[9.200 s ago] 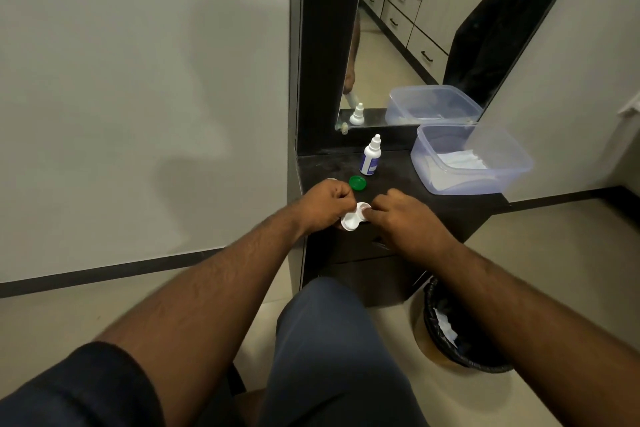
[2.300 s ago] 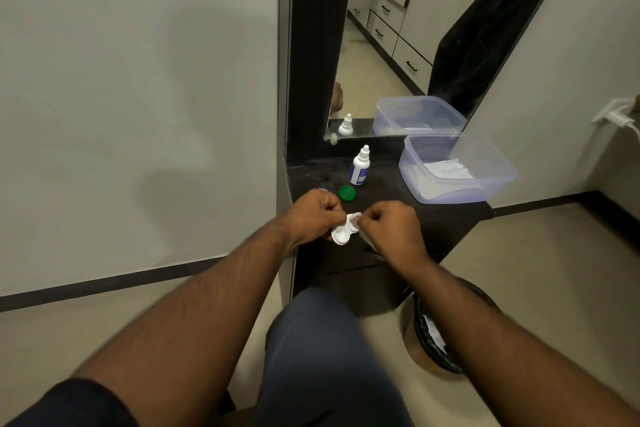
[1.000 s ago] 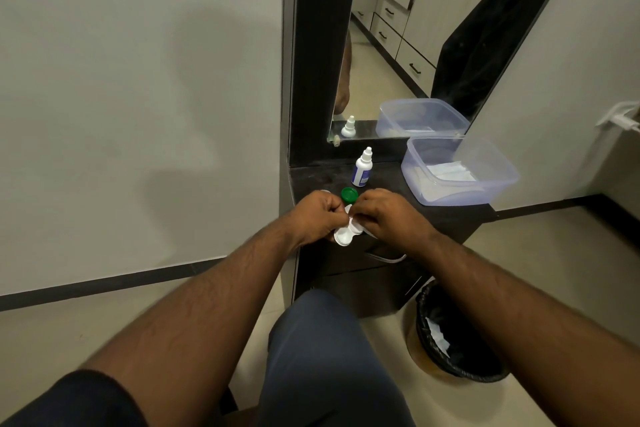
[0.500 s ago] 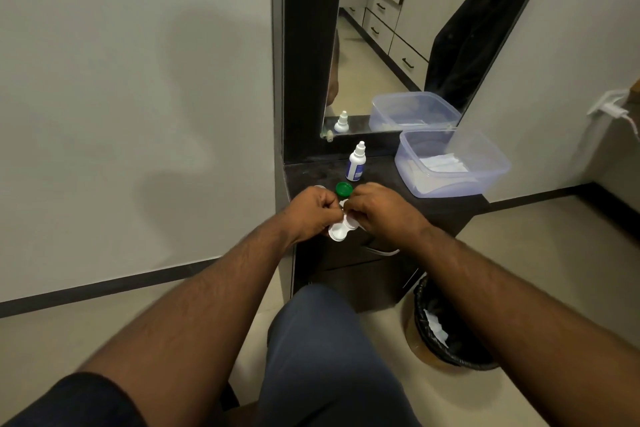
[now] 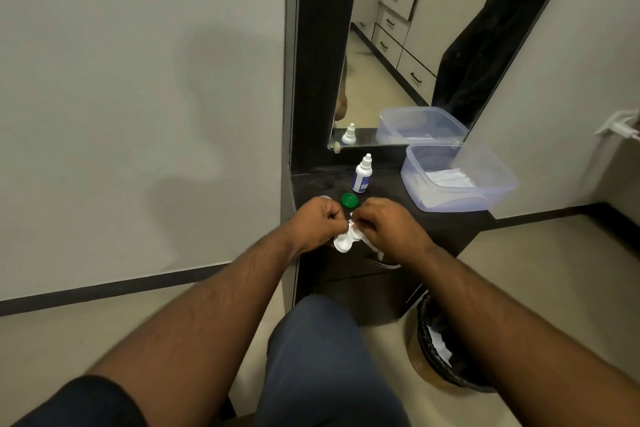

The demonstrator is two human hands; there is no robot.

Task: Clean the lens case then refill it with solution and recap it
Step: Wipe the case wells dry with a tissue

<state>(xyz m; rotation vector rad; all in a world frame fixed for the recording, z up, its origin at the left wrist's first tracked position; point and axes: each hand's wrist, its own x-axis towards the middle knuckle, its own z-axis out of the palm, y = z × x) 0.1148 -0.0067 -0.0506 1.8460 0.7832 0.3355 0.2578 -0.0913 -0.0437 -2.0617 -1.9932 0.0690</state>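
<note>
**Two hands on the lens case**

Both hands meet over the front edge of the dark cabinet top (image 5: pixel 446 229). The left hand (image 5: pixel 318 222) grips the white lens case (image 5: pixel 343 242), fingers curled round its upper end. The right hand (image 5: pixel 388 229) pinches a white tissue (image 5: pixel 367 242) (partly hidden) against the case. Just behind lie a green cap (image 5: pixel 349 200) and an upright solution bottle (image 5: pixel 362 175); a clear plastic tub (image 5: pixel 460 201) sits to the right.

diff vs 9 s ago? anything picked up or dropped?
Nothing picked up or dropped. Right hand has shifted in against the left hand, working tissue into the far well of the case. Left grip, green cap, bottle and tub unchanged.
</note>
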